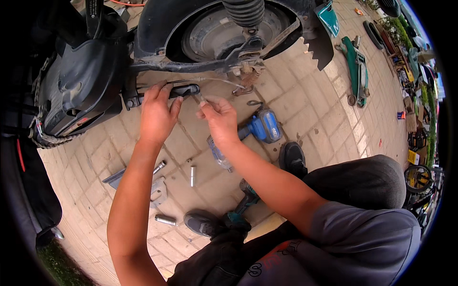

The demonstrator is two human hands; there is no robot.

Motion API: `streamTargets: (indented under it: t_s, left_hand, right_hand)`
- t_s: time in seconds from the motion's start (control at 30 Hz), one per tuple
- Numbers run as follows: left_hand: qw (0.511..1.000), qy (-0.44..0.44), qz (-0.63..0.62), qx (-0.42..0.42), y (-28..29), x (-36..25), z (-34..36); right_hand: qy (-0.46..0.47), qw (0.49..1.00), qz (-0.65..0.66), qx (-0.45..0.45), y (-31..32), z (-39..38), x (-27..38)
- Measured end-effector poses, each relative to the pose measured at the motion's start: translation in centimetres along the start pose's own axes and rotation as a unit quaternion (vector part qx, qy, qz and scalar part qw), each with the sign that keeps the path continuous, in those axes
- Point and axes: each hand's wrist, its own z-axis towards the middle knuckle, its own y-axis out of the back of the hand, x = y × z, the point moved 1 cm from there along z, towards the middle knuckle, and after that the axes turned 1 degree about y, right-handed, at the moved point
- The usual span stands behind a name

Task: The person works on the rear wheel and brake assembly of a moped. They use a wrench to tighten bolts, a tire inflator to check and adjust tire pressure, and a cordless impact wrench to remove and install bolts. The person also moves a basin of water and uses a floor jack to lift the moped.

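Under the side of a scooter (81, 90), my left hand (160, 112) has its fingers closed over a black metal bar (186, 89). The bar ends in a rounded eye beside the wheel (210, 35). Close to that end, my right hand (219, 121) is closed in a pinch. A small light-coloured bit shows at its fingertips, too small to name. Beyond this hand lies a blue cordless power tool (267, 126), partly covered by my right wrist and forearm.
A metal socket (192, 176) stands out on the brick paving, with another socket (165, 219) nearer me. A grey bracket (158, 191) lies beside my left forearm. Between my shoes is a teal power tool (245, 200). A green floor jack (355, 71) sits far right.
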Motion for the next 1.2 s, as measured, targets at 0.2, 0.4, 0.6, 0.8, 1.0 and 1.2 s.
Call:
streamTargets:
  t_s: [0.2, 0.4, 0.6, 0.8, 1.0, 1.2]
  left_hand:
    - [0.995, -0.076, 0.064, 0.024, -2.0, -1.3, 0.2]
    - [0.992, -0.11, 0.043, 0.044, -3.1, -0.5, -1.5]
    - [0.955, -0.073, 0.078, 0.277, -2.1, 2.7, -11.1]
    - [0.992, -0.124, 0.0, -0.02, 0.2, -0.8, -2.2]
    - [0.952, -0.069, 0.043, 0.295, -2.6, 2.0, 0.9]
    - [0.943, -0.013, 0.028, 0.33, -5.2, 3.5, 0.0]
  right_hand:
    - [0.095, 0.991, -0.073, -0.06, 4.4, 1.1, 2.7]
    - [0.133, 0.967, -0.205, -0.067, 4.2, 1.1, 4.2]
    - [0.178, 0.849, -0.497, 0.027, 2.9, 3.8, 4.6]
    - [0.001, 0.868, -0.491, 0.08, 2.3, 1.9, 3.8]
    - [-0.039, 0.86, -0.491, 0.132, 3.3, -1.1, 0.7]
    - [0.117, 0.904, -0.408, -0.054, 3.1, 4.0, 1.3]
